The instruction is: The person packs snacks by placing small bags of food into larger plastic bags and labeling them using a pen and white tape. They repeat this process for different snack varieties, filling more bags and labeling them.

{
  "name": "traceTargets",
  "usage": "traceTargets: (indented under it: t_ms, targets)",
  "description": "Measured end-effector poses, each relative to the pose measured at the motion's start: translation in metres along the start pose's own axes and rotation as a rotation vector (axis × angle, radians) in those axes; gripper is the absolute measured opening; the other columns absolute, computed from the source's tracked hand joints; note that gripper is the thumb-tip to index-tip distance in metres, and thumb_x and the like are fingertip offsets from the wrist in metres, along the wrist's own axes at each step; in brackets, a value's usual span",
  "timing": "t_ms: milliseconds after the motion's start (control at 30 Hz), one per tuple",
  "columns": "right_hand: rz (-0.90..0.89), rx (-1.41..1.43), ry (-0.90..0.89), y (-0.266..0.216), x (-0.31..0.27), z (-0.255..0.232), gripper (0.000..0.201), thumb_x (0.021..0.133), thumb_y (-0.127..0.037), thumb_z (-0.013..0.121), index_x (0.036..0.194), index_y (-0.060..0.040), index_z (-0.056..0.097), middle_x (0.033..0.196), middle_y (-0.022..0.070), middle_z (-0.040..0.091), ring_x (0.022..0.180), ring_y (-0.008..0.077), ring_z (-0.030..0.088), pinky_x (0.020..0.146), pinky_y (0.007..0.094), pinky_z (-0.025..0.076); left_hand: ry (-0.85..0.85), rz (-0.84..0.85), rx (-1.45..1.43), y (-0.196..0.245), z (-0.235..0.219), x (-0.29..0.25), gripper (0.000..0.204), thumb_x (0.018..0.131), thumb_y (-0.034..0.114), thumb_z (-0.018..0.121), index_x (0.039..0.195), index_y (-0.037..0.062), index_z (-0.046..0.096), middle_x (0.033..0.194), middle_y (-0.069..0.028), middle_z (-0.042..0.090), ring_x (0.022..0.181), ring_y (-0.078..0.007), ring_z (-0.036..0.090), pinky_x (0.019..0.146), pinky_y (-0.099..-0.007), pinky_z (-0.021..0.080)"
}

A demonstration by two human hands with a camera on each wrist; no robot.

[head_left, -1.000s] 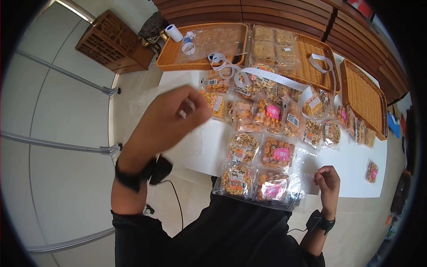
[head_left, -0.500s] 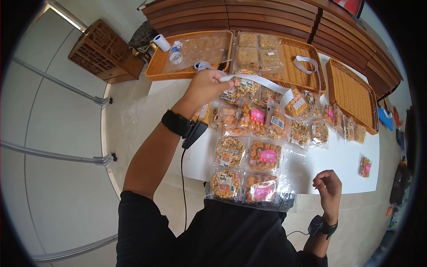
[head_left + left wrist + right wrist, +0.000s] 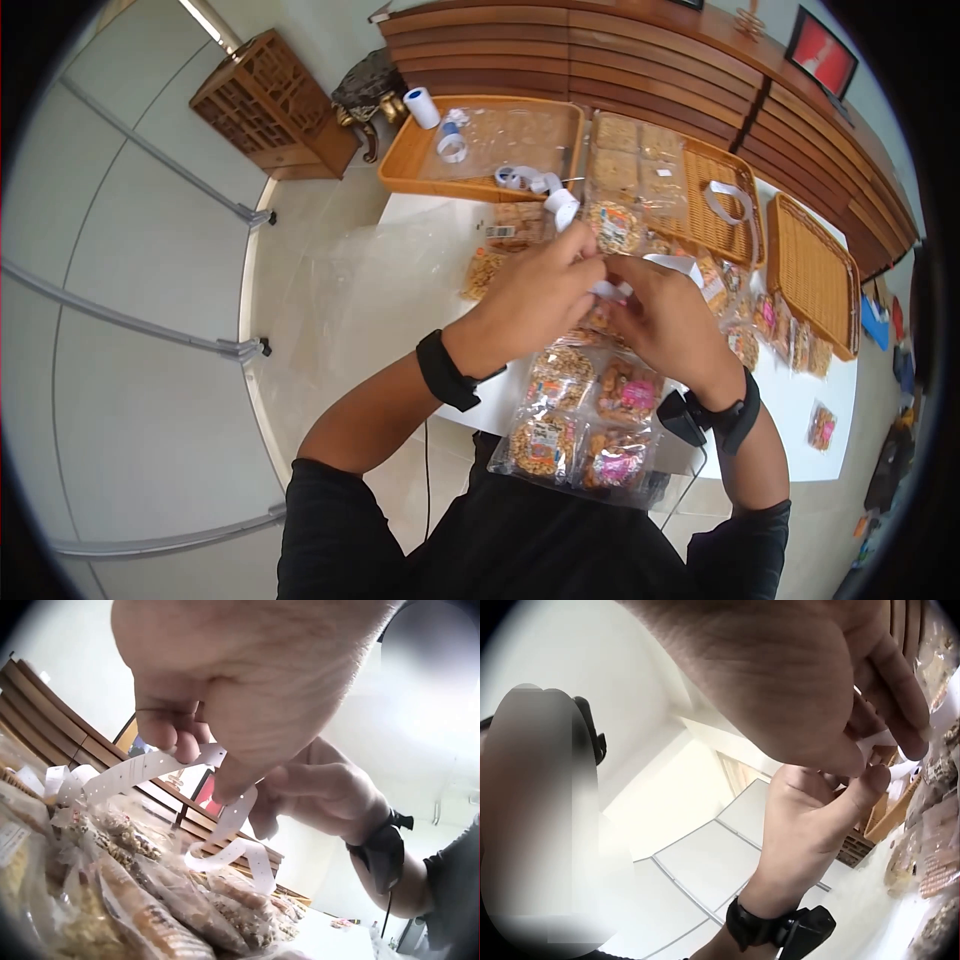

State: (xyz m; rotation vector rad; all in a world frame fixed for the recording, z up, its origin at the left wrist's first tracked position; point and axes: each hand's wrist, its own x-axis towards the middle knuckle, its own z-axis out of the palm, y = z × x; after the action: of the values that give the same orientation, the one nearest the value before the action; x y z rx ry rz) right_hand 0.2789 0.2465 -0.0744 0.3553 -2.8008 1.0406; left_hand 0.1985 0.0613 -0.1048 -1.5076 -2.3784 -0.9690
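Observation:
Above the heap of packets, my left hand (image 3: 525, 305) and right hand (image 3: 675, 325) meet fingertip to fingertip. Each pinches a long white paper strip (image 3: 124, 780) dotted with small holes, like a label strip. In the left wrist view it stretches left from my left hand's fingers, and a loose curl (image 3: 238, 853) hangs beside the right hand's fingertips. Below the hands, at the table's front edge, lies a clear sheet of bagged snacks (image 3: 540, 447), round nut cakes on one side and pink-labelled packs on the other. My forearms and hands hide part of the heap.
Wicker trays stand along the back of the white table (image 3: 800, 455). The left tray (image 3: 400, 182) holds a white roll (image 3: 421, 107) and plastic packaging; the right tray (image 3: 812, 275) lies angled. A single small packet (image 3: 823, 427) sits at the right. Wooden drawers (image 3: 480, 50) rise behind.
My left hand reached to the strip at the back, took hold of it and drew it toward the middle. The right hand came up from the front right to meet it and pinch the strip.

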Motion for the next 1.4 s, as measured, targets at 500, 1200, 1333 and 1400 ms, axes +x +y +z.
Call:
traceTargets:
  t_ms: [500, 1200, 1333, 1400]
  targets:
    - [-0.036, 0.000, 0.029, 0.014, -0.020, 0.009, 0.014, 0.079, -0.001, 0.071, 0.091, -0.0023, 0.065, 0.089, 0.0111, 0.065, 0.073, 0.0338, 0.066, 0.061, 0.0413, 0.053, -0.330, -0.028, -0.341, -0.023, -0.008, 0.003, 0.015, 0.085, 0.011, 0.074, 0.092, 0.0018, 0.066, 0.087, -0.0098, 0.065, 0.071, -0.0263, 0.062, 0.062, -0.0343, 0.049]
    - [-0.030, -0.093, 0.089, 0.042, -0.033, 0.003, 0.009, 0.073, -0.001, 0.065, 0.081, -0.0018, 0.062, 0.089, 0.0092, 0.062, 0.062, 0.0246, 0.063, 0.051, 0.0369, 0.050, -0.423, -0.197, -0.202, -0.042, -0.029, 0.006, 0.012, 0.081, 0.005, 0.075, 0.085, 0.0022, 0.064, 0.079, -0.0090, 0.063, 0.067, -0.0260, 0.060, 0.061, -0.0326, 0.047]
    - [0.068, -0.157, 0.091, 0.028, -0.031, 0.000, 0.026, 0.069, 0.001, 0.076, 0.093, -0.0006, 0.067, 0.102, 0.0117, 0.066, 0.100, 0.0329, 0.062, 0.079, 0.0420, 0.051, -0.383, -0.162, -0.274, -0.045, -0.024, 0.003, 0.009, 0.085, 0.008, 0.073, 0.086, 0.0026, 0.065, 0.079, -0.0077, 0.063, 0.069, -0.0244, 0.059, 0.064, -0.0330, 0.046]
    - [0.058, -0.191, 0.137, 0.017, -0.026, 0.003, 0.033, 0.067, -0.002, 0.078, 0.099, -0.0013, 0.068, 0.111, 0.0123, 0.064, 0.112, 0.0348, 0.055, 0.092, 0.0459, 0.047, -0.381, -0.178, -0.299, -0.043, -0.021, 0.002, 0.009, 0.086, 0.009, 0.072, 0.087, 0.0026, 0.066, 0.080, -0.0073, 0.064, 0.069, -0.0241, 0.059, 0.064, -0.0327, 0.046]
